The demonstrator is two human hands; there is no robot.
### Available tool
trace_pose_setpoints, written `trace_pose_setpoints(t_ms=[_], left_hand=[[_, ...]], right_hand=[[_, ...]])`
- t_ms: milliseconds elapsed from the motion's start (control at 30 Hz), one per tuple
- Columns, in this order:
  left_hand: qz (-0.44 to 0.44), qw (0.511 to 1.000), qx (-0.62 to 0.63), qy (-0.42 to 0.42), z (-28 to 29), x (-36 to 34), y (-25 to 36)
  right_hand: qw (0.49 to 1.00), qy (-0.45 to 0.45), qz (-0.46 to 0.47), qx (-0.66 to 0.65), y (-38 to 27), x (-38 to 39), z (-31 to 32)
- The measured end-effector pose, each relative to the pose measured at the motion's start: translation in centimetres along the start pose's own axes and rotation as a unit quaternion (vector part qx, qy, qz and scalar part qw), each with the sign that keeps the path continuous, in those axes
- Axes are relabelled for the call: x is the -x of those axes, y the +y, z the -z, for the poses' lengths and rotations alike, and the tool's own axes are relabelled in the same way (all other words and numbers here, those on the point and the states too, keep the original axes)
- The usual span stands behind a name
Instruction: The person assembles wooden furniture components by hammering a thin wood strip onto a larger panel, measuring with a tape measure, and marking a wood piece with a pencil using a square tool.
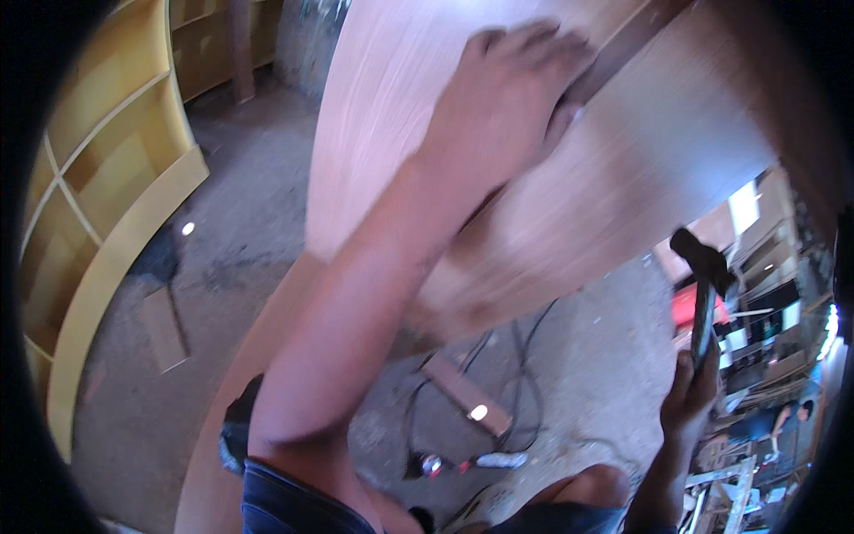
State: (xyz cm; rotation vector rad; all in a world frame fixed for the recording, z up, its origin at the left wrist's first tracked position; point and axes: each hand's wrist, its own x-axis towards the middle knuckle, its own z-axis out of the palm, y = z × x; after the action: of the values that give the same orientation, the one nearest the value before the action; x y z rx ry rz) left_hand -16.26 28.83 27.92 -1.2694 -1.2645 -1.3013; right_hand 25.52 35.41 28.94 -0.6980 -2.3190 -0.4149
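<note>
My left hand (516, 98) reaches far out over a large, smooth, reddish-brown wood panel (378, 107). Its fingers are bent around a dark, narrow wooden strip (627, 52), with the thumb along one side, and the strip lies across the panel. Part of the strip is hidden under the hand and forearm. At the right, my right hand (691, 384) is closed around the handle of a hammer (703, 258). The hammer stands head up, apart from the panel and the strip.
A curved yellow wooden frame with compartments (133, 240) stands at the left. On the concrete floor (587, 356) lie a short board (467, 392), black cables (538, 392) and a small bottle-like object (501, 460). Another person (769, 423) is far right among stacked wood.
</note>
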Motion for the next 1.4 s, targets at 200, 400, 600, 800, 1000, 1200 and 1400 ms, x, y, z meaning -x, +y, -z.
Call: trace_pose_setpoints(t_ms=[200, 400, 600, 800, 1000, 1200, 1400], left_hand=[[0.128, 0.945, 0.004, -0.302, 10.2, 6.6, 0.1], [0.378, 0.733, -0.074, -0.561, 22.3, 33.0, 0.3], [0.277, 0.727, -0.139, -0.612, 20.4, 41.0, 3.5], [0.166, 0.699, -0.17, -0.674, 19.7, 41.2, 3.3], [0.188, 0.769, -0.165, -0.588, 18.1, 39.4, 1.3], [0.153, 0.974, 0.0, -0.167, 7.4, 14.9, 0.4], [-0.029, 0.985, 0.022, 0.166, 0.5, -5.3, 0.0]], right_hand=[[0.969, -0.151, -0.154, -0.122, 4.9, 12.2, -2.3], [0.936, -0.242, -0.191, -0.171, 4.3, 11.5, -4.6], [0.927, -0.247, -0.185, -0.213, 4.9, 11.6, -6.3], [0.933, -0.235, -0.192, -0.193, 5.0, 11.6, -5.3], [0.936, -0.203, -0.199, -0.209, 5.5, 12.5, -5.0], [0.945, -0.18, -0.192, -0.195, 5.3, 12.8, -5.5], [0.939, -0.173, -0.202, -0.216, 4.6, 11.9, -5.8]])
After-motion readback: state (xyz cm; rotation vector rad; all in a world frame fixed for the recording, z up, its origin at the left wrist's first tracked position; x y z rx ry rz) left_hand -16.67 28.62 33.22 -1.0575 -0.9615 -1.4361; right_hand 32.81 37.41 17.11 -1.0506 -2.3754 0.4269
